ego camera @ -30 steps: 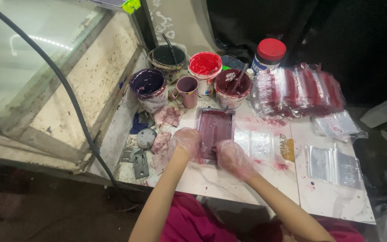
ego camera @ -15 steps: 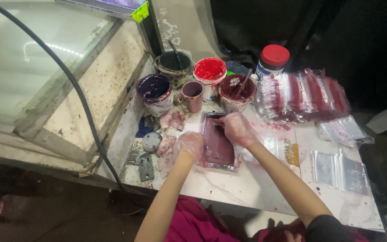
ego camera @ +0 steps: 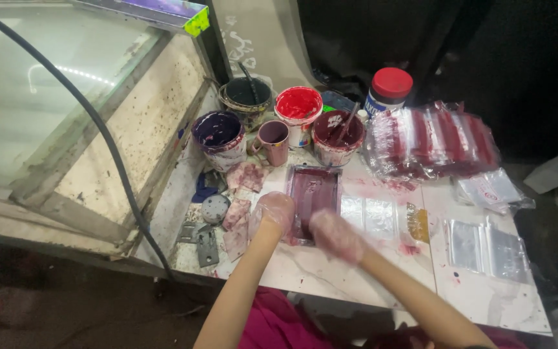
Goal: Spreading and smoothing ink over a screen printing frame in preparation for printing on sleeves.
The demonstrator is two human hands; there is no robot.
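Starting at your far left, the black cable [ego camera: 98, 139] runs down across the glass panel [ego camera: 46, 103] and drops past the table's left edge, so an elbow swung out that way could snag it. Next come the stained rags [ego camera: 243, 178] and small metal parts [ego camera: 205, 236], crowding the strip just beside your left hand [ego camera: 276, 212]. That gloved hand rests on the left rim of the dark red frame [ego camera: 314, 197]; its fingers look curled together over the edge, though the blur keeps me from being sure. If it slips, the frame could shift and smear ink.

The frame lies flat on the white table [ego camera: 330, 278], directly below the row of ink pots [ego camera: 298, 106]. Those pots and the mauve cup [ego camera: 274, 139] stand close behind it, so a forward push risks tipping wet colour onto the work. A stick leans in the maroon pot [ego camera: 337, 132] and could be knocked.

Your right hand [ego camera: 336, 234], also gloved, is at the frame's lower right corner; it is blurred, and I cannot tell how the fingers are set. Just to its right lie clear sachets [ego camera: 369, 216], near enough to catch stray ink. The pile of printed packets [ego camera: 431, 142] and loose plastic bags [ego camera: 485, 242] fill the right side. Your open room is the bare strip along the near edge.
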